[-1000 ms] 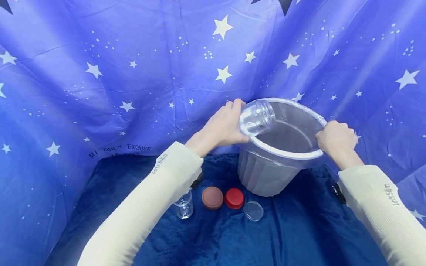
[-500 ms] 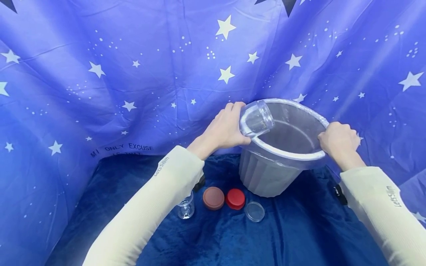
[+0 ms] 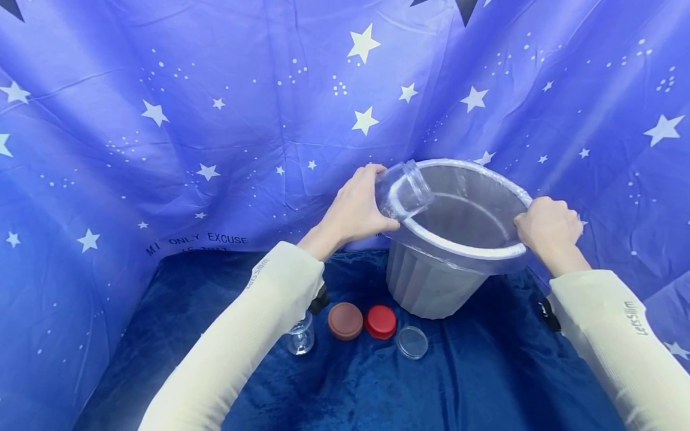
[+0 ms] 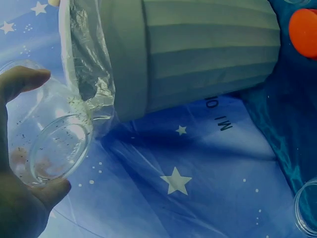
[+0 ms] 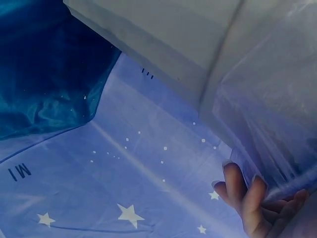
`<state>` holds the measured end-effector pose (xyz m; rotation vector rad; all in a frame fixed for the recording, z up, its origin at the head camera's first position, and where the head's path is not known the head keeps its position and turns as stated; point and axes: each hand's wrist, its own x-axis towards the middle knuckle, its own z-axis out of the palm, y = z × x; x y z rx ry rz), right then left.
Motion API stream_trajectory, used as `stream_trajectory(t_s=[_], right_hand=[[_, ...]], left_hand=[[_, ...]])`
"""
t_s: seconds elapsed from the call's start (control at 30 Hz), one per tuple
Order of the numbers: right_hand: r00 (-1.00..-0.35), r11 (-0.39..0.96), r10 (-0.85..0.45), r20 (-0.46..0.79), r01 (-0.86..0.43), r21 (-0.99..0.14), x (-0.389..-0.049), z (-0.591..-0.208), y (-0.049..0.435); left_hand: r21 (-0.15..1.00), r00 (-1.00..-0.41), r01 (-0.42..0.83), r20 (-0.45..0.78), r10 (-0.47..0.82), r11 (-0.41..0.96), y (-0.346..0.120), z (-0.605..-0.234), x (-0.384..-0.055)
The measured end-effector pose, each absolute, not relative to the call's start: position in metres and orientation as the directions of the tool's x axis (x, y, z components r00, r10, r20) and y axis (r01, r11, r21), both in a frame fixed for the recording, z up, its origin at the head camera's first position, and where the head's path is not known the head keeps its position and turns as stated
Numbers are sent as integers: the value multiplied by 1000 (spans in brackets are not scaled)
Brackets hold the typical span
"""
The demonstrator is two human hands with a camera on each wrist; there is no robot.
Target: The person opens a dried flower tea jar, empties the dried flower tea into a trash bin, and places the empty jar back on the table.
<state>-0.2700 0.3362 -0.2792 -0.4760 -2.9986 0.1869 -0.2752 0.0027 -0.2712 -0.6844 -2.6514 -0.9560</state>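
Observation:
My left hand (image 3: 353,206) grips a clear jar (image 3: 403,190) that lies tilted at the left rim of a grey trash bin (image 3: 431,284). The jar's mouth points into the bin, and small dark specks cling to its wall (image 4: 49,124) in the left wrist view. A clear plastic liner (image 4: 94,59) folds over the bin's rim. The bin leans, its opening turned up. On its right side my right hand (image 3: 550,232) grips the rim; in the right wrist view its fingers (image 5: 252,198) curl at the liner's edge.
On the dark blue cloth (image 3: 350,395) before the bin lie a brown lid (image 3: 345,321), a red lid (image 3: 381,322) and a clear lid (image 3: 412,343). A smaller clear jar (image 3: 300,338) stands partly behind the left sleeve. A starry curtain (image 3: 242,120) hangs close behind.
My left hand has drawn the jar slightly left, so less of it reaches over the bin's opening. The right hand keeps its grip on the rim.

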Motion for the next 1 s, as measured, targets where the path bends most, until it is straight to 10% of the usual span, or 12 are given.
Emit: stream_trajectory(t_s=[1.0], right_hand=[[-942,936,330,67,317,-153,-268,-278,336]], left_hand=[[729,-865,456,497,63,511,-46,-289,-276]])
